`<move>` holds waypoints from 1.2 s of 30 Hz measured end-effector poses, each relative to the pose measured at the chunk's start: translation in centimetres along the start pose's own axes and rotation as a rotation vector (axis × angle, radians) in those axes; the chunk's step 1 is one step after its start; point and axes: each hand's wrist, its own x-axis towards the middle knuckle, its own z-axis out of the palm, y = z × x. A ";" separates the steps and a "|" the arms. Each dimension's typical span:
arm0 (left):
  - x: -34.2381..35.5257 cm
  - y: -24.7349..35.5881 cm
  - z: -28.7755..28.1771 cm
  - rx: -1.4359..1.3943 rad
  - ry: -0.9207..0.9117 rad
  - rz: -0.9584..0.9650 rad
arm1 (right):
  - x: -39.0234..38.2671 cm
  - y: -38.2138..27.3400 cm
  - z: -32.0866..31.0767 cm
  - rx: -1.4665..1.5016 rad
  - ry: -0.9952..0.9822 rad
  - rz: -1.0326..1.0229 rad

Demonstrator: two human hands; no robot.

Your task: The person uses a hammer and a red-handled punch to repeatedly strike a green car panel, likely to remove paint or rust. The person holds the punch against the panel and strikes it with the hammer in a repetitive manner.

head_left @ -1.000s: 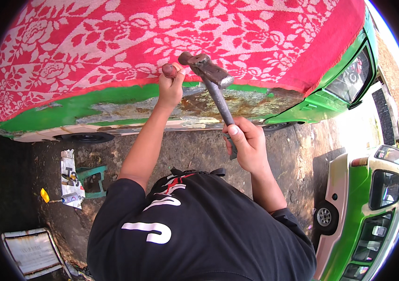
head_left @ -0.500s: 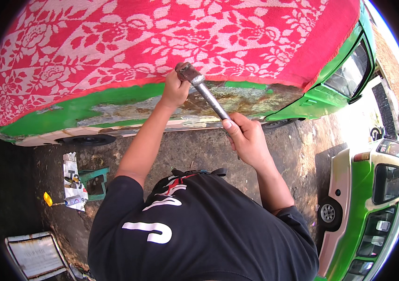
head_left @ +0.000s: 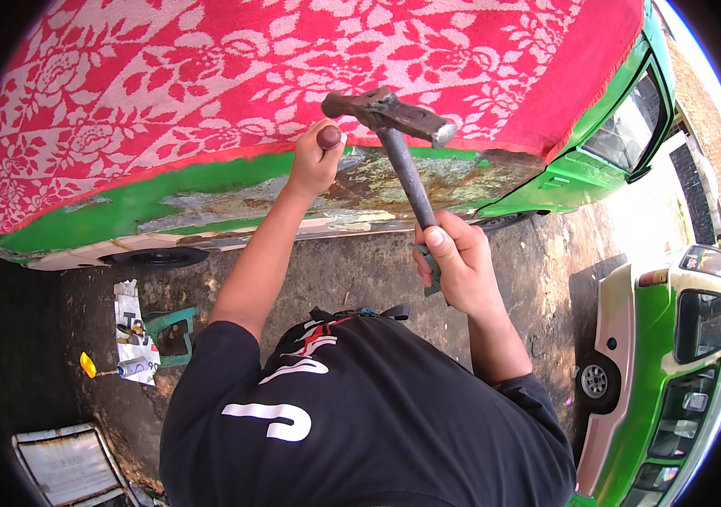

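Note:
My right hand (head_left: 459, 260) is wrapped round the handle of a hammer (head_left: 411, 173), which has a worn metal head and a grey shaft. The hammer's head is raised in front of the red cloth, just right of my left hand. In the closed fist of my left hand (head_left: 313, 165) is a tool with a round reddish-brown end (head_left: 328, 138); the fist hides the rest of it. That fist is against the side of a green van (head_left: 234, 177), beside a large patch of stripped, rusty metal (head_left: 428, 179). A bit of dark green material (head_left: 433, 272) shows below my right fingers.
A red and pink floral cloth (head_left: 208, 76) drapes over the van. A second green and cream van (head_left: 631, 363) stands at the right. On the ground at left are a green stool (head_left: 176, 359), printed paper (head_left: 126, 304) and a spray can (head_left: 134, 367); a white framed panel (head_left: 65, 465) lies nearer.
The hammer's head has lifted away from the tool in my left hand and swung right, uncovering the tool's round end. My right hand has shifted slightly right and nearer; my left hand stays nearly in place.

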 end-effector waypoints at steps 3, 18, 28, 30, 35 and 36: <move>0.4 -0.1 -0.6 0.016 0.019 -0.006 | 1.2 1.1 -0.2 -0.201 -0.004 0.147; 0.1 -1.4 -0.6 0.034 -0.011 0.008 | 0.9 1.0 0.0 -0.151 -0.016 0.020; -1.9 -1.6 -1.8 -0.109 0.055 0.124 | 0.7 2.7 -0.5 0.049 0.115 -0.047; -2.5 -1.3 -2.4 -0.240 0.089 0.124 | 0.6 4.0 -1.1 0.171 0.138 0.028; -2.9 -0.6 -3.2 -0.283 0.123 0.148 | -0.3 6.3 -1.1 0.321 0.203 0.148; -2.9 -0.5 -3.3 -0.289 0.126 0.150 | -0.5 6.5 -1.1 0.317 0.208 0.156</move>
